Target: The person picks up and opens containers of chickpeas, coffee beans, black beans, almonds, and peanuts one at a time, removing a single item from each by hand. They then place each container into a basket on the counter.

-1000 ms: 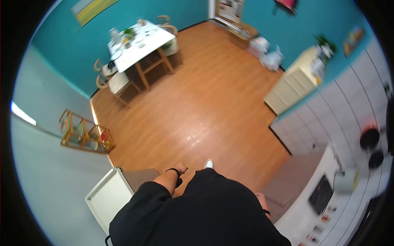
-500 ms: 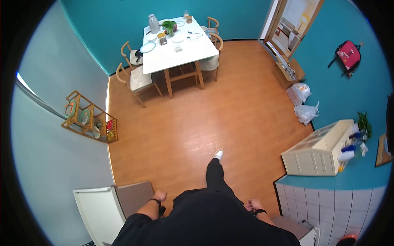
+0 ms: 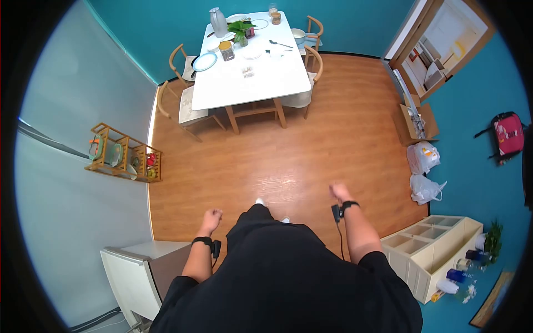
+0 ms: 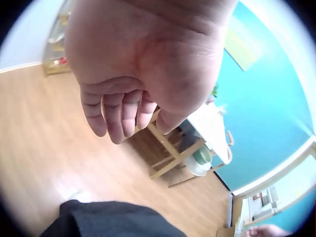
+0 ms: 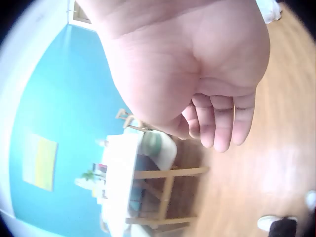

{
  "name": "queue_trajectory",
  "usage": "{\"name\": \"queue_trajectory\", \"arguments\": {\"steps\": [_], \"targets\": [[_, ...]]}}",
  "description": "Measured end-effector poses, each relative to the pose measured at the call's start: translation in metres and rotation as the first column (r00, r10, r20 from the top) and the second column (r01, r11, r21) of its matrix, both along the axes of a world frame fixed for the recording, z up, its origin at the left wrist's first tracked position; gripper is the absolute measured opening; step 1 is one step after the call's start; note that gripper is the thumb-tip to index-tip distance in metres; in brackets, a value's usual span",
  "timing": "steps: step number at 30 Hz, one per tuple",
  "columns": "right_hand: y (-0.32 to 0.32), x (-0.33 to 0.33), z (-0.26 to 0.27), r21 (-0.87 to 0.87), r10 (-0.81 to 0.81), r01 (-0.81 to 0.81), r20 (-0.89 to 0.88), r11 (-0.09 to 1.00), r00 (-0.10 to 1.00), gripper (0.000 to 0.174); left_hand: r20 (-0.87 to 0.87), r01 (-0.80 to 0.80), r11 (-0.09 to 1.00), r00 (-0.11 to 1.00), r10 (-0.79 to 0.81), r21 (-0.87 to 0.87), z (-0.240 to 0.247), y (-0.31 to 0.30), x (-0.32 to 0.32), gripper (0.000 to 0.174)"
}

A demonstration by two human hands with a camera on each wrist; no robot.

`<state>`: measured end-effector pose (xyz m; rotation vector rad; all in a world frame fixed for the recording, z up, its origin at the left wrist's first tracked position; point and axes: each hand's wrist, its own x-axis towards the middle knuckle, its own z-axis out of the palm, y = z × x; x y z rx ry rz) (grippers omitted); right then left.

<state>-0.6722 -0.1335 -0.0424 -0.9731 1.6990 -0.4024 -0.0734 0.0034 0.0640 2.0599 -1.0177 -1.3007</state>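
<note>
My left hand [image 3: 211, 220] hangs in front of the body on the left, holding nothing. Its fingers [image 4: 114, 116] are loosely curled in the left wrist view, the palm bare. On the other side my right hand [image 3: 340, 191] swings forward over the floor, also holding nothing. The right wrist view shows its relaxed fingers [image 5: 222, 121] bent a little under the palm. Ahead stands a white table [image 3: 266, 89] bearing a plant [image 3: 240, 30], a grey jug [image 3: 218, 22], a jar with a yellow lid [image 3: 226, 51], a blue-rimmed plate [image 3: 205, 61] and a spoon [image 3: 281, 44].
Wooden chairs [image 3: 189, 105] flank the table; one on the right carries a pot [image 3: 298, 36]. A wooden rack [image 3: 125, 158] stands along the left wall. On the right are a cardboard box [image 3: 408, 125], plastic bags [image 3: 425, 188] and a cream cabinet [image 3: 411, 266]. Wooden floor [image 3: 244, 161] lies between.
The view has turned right and come closer to the table as the person walks. The right arm has swung forward. The kitchen counter has left the head view, and both hands remain without anything.
</note>
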Motion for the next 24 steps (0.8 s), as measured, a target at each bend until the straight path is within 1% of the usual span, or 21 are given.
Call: {"name": "queue_trajectory", "arguments": {"steps": [1, 2, 3, 4, 5, 6, 8, 9, 10, 11, 12, 13, 14, 15, 17, 18, 19, 20, 21, 23, 24], "targets": [[-0.043, 0.017, 0.051, -0.026, -0.154, 0.162, 0.189, 0.986, 0.970, 0.017, 0.090, 0.112, 0.991, 0.990, -0.106, -0.071, 0.003, -0.036, -0.003, 0.025], [-0.080, 0.029, 0.078, -0.084, -0.194, 0.221, 0.248, 0.972, 0.949, 0.017, 0.185, 0.230, 0.965, 0.961, -0.205, -0.125, 0.006, -0.071, -0.005, 0.026], [-0.110, 0.036, 0.090, -0.134, -0.232, 0.283, 0.306, 0.950, 0.923, 0.017, 0.227, 0.247, 0.955, 0.952, -0.207, -0.164, 0.028, -0.108, -0.018, 0.026], [-0.133, 0.039, 0.095, -0.118, -0.236, 0.283, 0.306, 0.952, 0.922, 0.017, 0.266, 0.264, 0.944, 0.942, -0.207, -0.200, 0.051, -0.149, -0.033, 0.026], [-0.155, 0.042, 0.096, -0.132, -0.271, 0.330, 0.337, 0.935, 0.902, 0.018, 0.280, 0.265, 0.937, 0.939, -0.198, -0.225, 0.053, -0.192, -0.037, 0.026], [-0.175, 0.043, 0.092, -0.143, -0.304, 0.376, 0.367, 0.915, 0.879, 0.020, 0.292, 0.266, 0.931, 0.937, -0.189, -0.250, 0.053, -0.235, -0.040, 0.026], [-0.188, 0.020, 0.053, -0.116, -0.208, 0.250, 0.289, 0.961, 0.935, 0.021, 0.279, 0.257, 0.933, 0.942, -0.184, -0.252, 0.056, -0.331, -0.045, 0.036], [-0.185, 0.005, 0.031, -0.096, -0.163, 0.194, 0.266, 0.976, 0.950, 0.025, 0.262, 0.240, 0.924, 0.951, -0.163, -0.297, 0.054, -0.383, -0.049, 0.037], [-0.179, -0.021, 0.004, 0.014, -0.053, 0.052, 0.097, 0.999, 0.994, 0.027, 0.242, 0.222, 0.913, 0.960, -0.143, -0.342, 0.050, -0.435, -0.053, 0.038], [-0.155, -0.046, -0.043, 0.060, -0.170, 0.170, -0.006, 0.984, 0.985, 0.026, 0.239, 0.220, 0.902, 0.961, -0.136, -0.372, 0.047, -0.489, -0.058, 0.038], [-0.134, -0.060, -0.050, 0.166, -0.301, 0.301, -0.024, 0.939, 0.953, 0.026, 0.210, 0.183, 0.904, 0.972, -0.107, -0.385, 0.024, -0.543, -0.057, 0.041], [-0.120, -0.076, -0.019, 0.457, -0.361, 0.333, -0.030, 0.824, 0.932, 0.020, 0.287, 0.230, 0.907, 0.949, -0.130, -0.353, 0.015, -0.596, -0.056, 0.043], [-0.086, -0.088, -0.035, 0.549, -0.653, 0.565, -0.046, 0.616, 0.756, 0.014, 0.360, 0.278, 0.911, 0.919, -0.160, -0.305, 0.006, -0.641, -0.059, 0.045], [-0.078, -0.092, 0.007, 0.483, -0.308, 0.332, -0.132, 0.810, 0.942, 0.013, 0.352, 0.261, 0.926, 0.923, -0.156, -0.274, -0.001, -0.682, -0.063, 0.048], [-0.060, -0.120, 0.030, 0.555, -0.353, 0.277, 0.033, 0.784, 0.935, 0.015, 0.349, 0.256, 0.938, 0.922, -0.165, -0.234, -0.011, -0.756, -0.066, 0.050], [-0.056, -0.117, 0.042, 0.564, -0.362, 0.285, 0.028, 0.776, 0.932, 0.015, 0.435, 0.239, 0.960, 0.887, -0.154, -0.148, -0.023, -0.788, -0.068, 0.053], [-0.057, -0.115, 0.052, 0.530, -0.597, 0.535, -0.064, 0.658, 0.799, 0.016, 0.516, 0.209, 0.976, 0.844, -0.146, -0.067, -0.036, -0.816, -0.071, 0.057], [-0.072, -0.112, 0.065, 0.468, -0.784, 0.739, -0.142, 0.485, 0.604, 0.016, 0.498, 0.173, 0.985, 0.854, -0.150, 0.000, -0.042, -0.836, -0.071, 0.069], [-0.096, -0.117, 0.076, 0.467, -0.782, 0.741, -0.150, 0.483, 0.605, 0.016, 0.493, 0.171, 0.985, 0.857, -0.152, 0.005, -0.047, -0.858, -0.071, 0.069], [-0.140, -0.119, 0.090, 0.430, -0.561, 0.572, -0.167, 0.698, 0.810, 0.016, 0.454, 0.159, 0.959, 0.855, -0.252, 0.233, -0.056, -0.888, -0.074, 0.079], [-0.161, -0.123, 0.094, 0.418, -0.426, 0.461, -0.180, 0.783, 0.887, 0.016, 0.393, 0.139, 0.939, 0.881, -0.263, 0.315, -0.058, -0.904, -0.077, 0.088]]}}
